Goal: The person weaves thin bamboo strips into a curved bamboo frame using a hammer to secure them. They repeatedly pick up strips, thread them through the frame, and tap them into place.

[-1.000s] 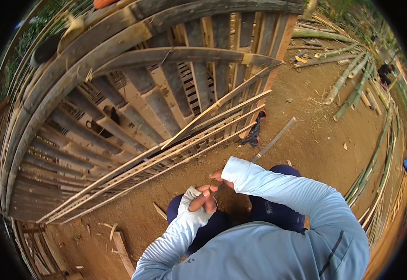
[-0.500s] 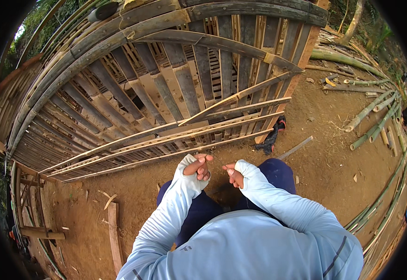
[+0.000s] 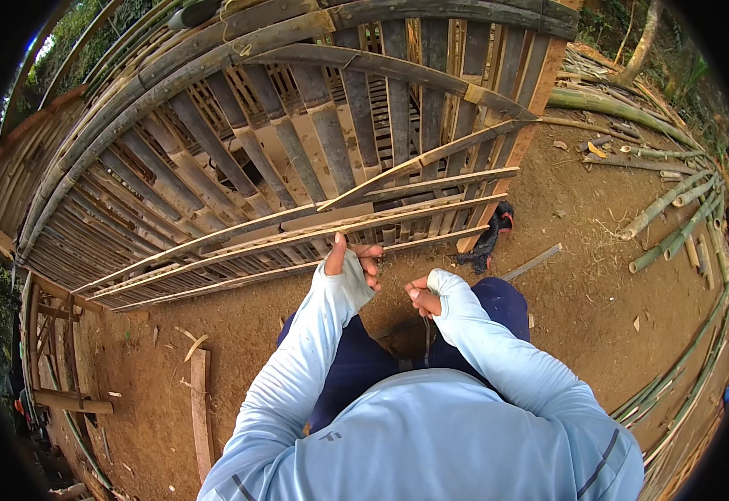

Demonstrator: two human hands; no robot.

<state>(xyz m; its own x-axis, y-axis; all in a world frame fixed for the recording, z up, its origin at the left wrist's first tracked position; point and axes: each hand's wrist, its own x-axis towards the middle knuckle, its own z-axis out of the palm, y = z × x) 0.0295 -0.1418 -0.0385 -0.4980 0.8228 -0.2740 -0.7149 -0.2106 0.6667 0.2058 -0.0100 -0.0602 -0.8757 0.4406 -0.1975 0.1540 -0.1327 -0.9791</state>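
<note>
My left hand is raised in front of the bamboo slat fence, thumb pointing up and fingers loosely bent apart. Nothing shows in its grasp. Close by on the right, my right hand is closed in a pinch over my lap. A thin dark cord-like strip hangs down from its fingertips; its exact kind is too small to make out. Both hands are partly covered by the light blue sleeves. A long split bamboo rail runs along the fence's lower part, just beyond my left hand.
A dark cloth bundle with red lies by the fence's right post. Cut bamboo poles are piled on the right. A wooden plank lies on the dirt at the left, near a low wooden frame.
My left hand has opened, its thumb lifting up and away from the fingers. My right hand has turned slightly downward, and the thin strip now shows hanging below it.
</note>
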